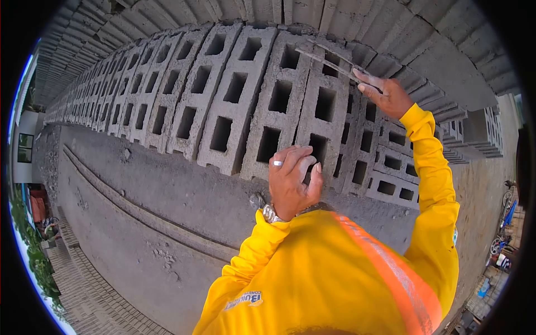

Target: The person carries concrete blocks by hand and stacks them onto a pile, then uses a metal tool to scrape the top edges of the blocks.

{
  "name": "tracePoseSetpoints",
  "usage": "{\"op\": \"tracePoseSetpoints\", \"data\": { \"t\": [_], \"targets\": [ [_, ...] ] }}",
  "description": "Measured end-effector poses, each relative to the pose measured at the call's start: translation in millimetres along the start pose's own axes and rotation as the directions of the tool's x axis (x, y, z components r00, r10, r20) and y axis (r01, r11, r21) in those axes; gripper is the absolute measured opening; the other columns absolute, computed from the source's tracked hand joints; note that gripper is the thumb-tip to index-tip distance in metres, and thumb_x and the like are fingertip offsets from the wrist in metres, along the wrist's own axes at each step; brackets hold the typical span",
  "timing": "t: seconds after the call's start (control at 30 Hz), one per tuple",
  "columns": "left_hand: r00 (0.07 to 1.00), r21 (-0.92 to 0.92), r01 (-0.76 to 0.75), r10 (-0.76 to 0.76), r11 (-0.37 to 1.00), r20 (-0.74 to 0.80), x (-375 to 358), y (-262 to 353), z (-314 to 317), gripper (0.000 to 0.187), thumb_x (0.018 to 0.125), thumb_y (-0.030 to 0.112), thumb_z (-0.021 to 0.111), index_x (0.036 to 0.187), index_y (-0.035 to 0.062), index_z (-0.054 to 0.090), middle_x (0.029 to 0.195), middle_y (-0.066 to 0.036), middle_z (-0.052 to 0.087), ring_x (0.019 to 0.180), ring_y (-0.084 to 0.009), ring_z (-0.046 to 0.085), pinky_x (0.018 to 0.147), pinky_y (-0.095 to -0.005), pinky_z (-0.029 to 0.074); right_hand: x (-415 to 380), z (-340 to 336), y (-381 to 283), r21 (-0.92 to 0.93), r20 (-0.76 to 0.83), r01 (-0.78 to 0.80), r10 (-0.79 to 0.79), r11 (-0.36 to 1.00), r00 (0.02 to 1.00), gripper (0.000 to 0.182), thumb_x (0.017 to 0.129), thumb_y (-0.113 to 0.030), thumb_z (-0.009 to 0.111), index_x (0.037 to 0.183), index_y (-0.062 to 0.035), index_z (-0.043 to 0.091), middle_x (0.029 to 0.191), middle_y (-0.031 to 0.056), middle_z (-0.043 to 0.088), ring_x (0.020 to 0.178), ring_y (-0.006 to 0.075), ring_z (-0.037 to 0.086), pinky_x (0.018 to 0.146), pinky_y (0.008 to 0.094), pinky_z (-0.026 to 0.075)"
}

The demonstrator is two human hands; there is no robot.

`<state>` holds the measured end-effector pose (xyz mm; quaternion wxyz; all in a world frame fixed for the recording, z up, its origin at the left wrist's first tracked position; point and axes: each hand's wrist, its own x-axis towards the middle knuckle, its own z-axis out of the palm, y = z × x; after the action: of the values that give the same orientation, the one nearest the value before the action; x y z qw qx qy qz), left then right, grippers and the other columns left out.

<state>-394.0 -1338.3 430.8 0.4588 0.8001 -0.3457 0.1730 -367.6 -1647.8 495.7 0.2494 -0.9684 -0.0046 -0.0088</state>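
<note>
A long row of grey hollow concrete blocks (229, 103) stands side by side, with the square holes facing me. My left hand (295, 181), with a ring and a metal watch, is closed with curled fingers at the near end of one hollow block (300, 100). Its fingertips and thumb lie by the lower hole, and the palm side is partly hidden. Over the far end of the same blocks, my right hand (382, 96) is closed around a thin two-pronged metal tool (329, 60). The prongs point left across the blocks' holes.
More stacked blocks (391, 167) stand to the right, and a wall of blocks (357, 19) rises behind the row. A long narrow strip (139, 206) and rubble (164, 258) lie on the grey ground. Further blocks (95, 285) are at lower left; a bicycle (502, 218) is at far right.
</note>
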Motion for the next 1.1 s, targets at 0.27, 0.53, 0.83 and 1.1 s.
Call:
{"op": "tracePoseSetpoints", "data": {
  "t": [0.27, 0.53, 0.83, 1.1],
  "targets": [
    [1.0, -0.002, 0.006, -0.006, 1.0, -0.023, -2, 0, 2, 0.016, 0.074, 0.017, 0.064, 0.084, 0.0058, 0.066, 0.099, -0.01, 0.066, 0.096, -0.0279, 0.059, 0.083, -0.0388, 0.045, 13, -18, -6, 0.009, 0.007, -0.003, 0.003, 1.0, 1.0, 0.048, 0.097, -0.044, 0.05, 0.132, -0.0121, 0.056, 0.123, 0.0184, 0.061, 0.114, 0.0337, 0.059, 0.097, 0.0373, 0.045],
    [1.0, -0.032, 0.0, 0.0, 0.999, -0.024, -4, -4, -2, 0.013, 0.074, 0.015, 0.064, 0.084, 0.0067, 0.065, 0.099, -0.009, 0.066, 0.097, -0.0283, 0.059, 0.083, -0.0394, 0.046, 65, -65, 9, -0.019, 0.194, -0.211, 0.211, 0.977, 0.958, 0.057, 0.093, -0.053, 0.053, 0.131, -0.01, 0.057, 0.096, 0.0138, 0.069, 0.076, 0.0183, 0.064, 0.073, 0.0325, 0.052],
    [0.998, -0.06, 0.031, -0.034, 0.998, -0.046, -3, -2, -8, 0.019, 0.071, 0.017, 0.068, 0.085, 0.0045, 0.064, 0.099, -0.01, 0.064, 0.099, -0.0285, 0.058, 0.083, -0.0387, 0.044, 32, -57, -16, -0.127, 0.034, -0.056, 0.061, 0.99, 0.998, 0.045, 0.095, -0.038, 0.056, 0.124, -0.0047, 0.061, 0.076, 0.0108, 0.065, 0.065, 0.017, 0.058, 0.066, 0.0297, 0.047],
    [0.999, -0.12, 0.0, -0.006, 0.993, -0.049, -8, -9, -14, 0.021, 0.073, 0.018, 0.068, 0.087, 0.0043, 0.062, 0.105, -0.011, 0.061, 0.102, -0.0296, 0.057, 0.084, -0.042, 0.044, 33, -60, -27, -0.069, 0.028, -0.214, 0.216, 0.974, 0.976, 0.044, 0.095, -0.039, 0.056, 0.125, -0.0071, 0.062, 0.069, 0.0073, 0.061, 0.06, 0.0138, 0.057, 0.06, 0.0268, 0.046]
  ]
}}
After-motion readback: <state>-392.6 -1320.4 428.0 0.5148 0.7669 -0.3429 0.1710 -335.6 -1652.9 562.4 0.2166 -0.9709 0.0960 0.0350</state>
